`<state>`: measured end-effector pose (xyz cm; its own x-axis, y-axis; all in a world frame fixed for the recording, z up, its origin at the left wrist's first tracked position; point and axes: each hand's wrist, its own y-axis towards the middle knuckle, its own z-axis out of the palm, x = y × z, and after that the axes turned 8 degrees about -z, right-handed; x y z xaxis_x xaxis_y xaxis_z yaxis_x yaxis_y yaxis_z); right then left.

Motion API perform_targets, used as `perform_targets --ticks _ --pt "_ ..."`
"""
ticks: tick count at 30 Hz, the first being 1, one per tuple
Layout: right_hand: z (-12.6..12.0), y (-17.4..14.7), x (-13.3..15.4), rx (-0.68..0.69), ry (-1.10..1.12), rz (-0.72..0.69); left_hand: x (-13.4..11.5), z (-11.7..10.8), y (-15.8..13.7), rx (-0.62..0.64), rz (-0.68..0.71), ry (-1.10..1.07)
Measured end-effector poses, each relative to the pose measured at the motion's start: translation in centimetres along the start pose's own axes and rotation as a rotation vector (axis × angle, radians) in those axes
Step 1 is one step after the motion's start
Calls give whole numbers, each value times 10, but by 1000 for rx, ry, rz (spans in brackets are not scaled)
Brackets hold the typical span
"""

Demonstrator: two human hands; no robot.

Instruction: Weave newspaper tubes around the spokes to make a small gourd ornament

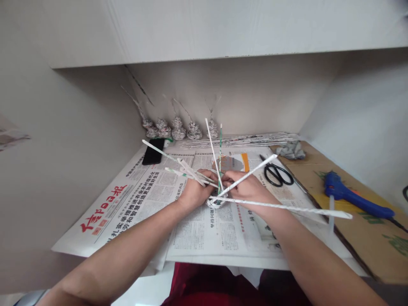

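Note:
Between my hands is a small woven paper piece (216,203), low over the newspaper, with several rolled paper tubes (285,207) sticking out of it in all directions. My left hand (198,190) is closed round its left side, and a bundle of tube ends passes by the fingers. On the right side, my right hand (244,185) is closed too, its fingertips pinched at the base of the upright tubes near the rim. The tubes partly hide the fingertips of both hands. One long tube crosses over my right wrist.
Several finished woven gourd shapes (178,129) stand along the back wall, beside a pile of paper tubes (242,139). A black phone (154,151) lies back left. Black scissors (278,174), a blue glue gun (357,197) on cardboard (360,238) and a crumpled grey cloth (291,150) are right. A shelf hangs overhead.

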<state>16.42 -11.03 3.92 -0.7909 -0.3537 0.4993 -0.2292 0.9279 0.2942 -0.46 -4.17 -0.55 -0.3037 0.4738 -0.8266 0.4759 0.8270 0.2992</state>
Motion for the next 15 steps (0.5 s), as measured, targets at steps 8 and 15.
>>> perform_targets --ticks 8,15 --pt "2 0 1 -1 -143 -53 -3 -1 -1 51 2 -1" --pt "-1 -2 3 33 -34 -65 -1 1 -2 35 -79 -45"
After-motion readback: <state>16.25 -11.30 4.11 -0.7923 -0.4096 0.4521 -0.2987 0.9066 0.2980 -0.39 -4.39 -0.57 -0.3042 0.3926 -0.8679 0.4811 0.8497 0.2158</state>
